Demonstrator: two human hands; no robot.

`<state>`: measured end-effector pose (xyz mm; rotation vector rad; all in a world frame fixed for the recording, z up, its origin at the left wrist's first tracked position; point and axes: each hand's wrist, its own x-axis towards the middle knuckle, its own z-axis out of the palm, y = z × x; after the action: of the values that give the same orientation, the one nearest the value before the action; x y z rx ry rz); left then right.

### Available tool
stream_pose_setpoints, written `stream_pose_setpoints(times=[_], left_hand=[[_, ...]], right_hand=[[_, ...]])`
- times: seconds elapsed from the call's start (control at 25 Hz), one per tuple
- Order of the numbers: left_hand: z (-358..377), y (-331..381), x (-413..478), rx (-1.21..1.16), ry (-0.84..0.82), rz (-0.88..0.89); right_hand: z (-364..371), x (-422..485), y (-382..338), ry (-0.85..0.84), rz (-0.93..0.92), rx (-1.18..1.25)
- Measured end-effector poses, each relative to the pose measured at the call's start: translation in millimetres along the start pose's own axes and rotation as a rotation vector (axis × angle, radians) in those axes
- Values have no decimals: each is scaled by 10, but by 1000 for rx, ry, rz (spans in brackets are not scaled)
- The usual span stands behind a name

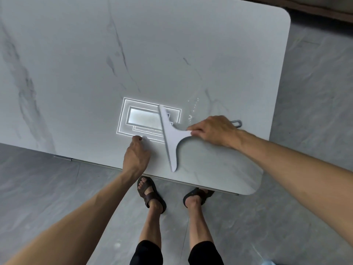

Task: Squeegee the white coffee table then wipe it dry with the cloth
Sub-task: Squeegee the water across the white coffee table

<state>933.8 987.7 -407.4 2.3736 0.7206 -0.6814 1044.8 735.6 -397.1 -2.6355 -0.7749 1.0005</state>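
Observation:
The white marble-look coffee table (pixel 172 54) fills the upper view. A white T-shaped squeegee (pixel 169 138) lies with its blade on the table near the front edge, the blade running from far to near. My right hand (pixel 212 131) grips its handle from the right, and the handle's grey hanging loop (pixel 236 123) sticks out past my hand. My left hand (pixel 135 155) rests on the table just left of the blade, fingers curled around a small pale piece (pixel 147 143) that looks like the cloth. Water droplets (pixel 193 109) glisten beyond the squeegee.
A bright rectangular ceiling-light reflection (pixel 141 119) shows on the tabletop behind the blade. My sandalled feet (pixel 150 194) stand on grey floor tiles (pixel 57 188) at the table's front edge. The table's rounded right corners lie close by, with a dark wooden edge (pixel 324 8) at far right.

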Motion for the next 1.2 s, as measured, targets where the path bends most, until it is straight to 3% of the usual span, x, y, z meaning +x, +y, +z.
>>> stream_pose_setpoints(times=[0.2,0.36,0.52,0.64,0.8,0.92,1.04,1.2], left_hand=[[5,256,12,13,-83,16],[-105,341,-23,-18,-153,49],[-222,293,-31,-89,-44,-19],[-286,225,28,-72,19,-66],[-406,309,315,-49,46,-80],[-491,555,591,-55,54,-78],[-524,963,768,-57,34,-50],[-467,1542,1042,68,-5,180]], right_hand=[[-246,-448,839,130,281,27],[-341,-810,1071,144,355,22],[-368,-599,558,111,138,27],[-145,-177,-127,-58,-107,-7],[31,302,-586,-173,-202,-53],[-236,609,-208,-106,-138,-34],[-682,670,505,14,51,-19],[-1001,265,1396,156,306,40]])
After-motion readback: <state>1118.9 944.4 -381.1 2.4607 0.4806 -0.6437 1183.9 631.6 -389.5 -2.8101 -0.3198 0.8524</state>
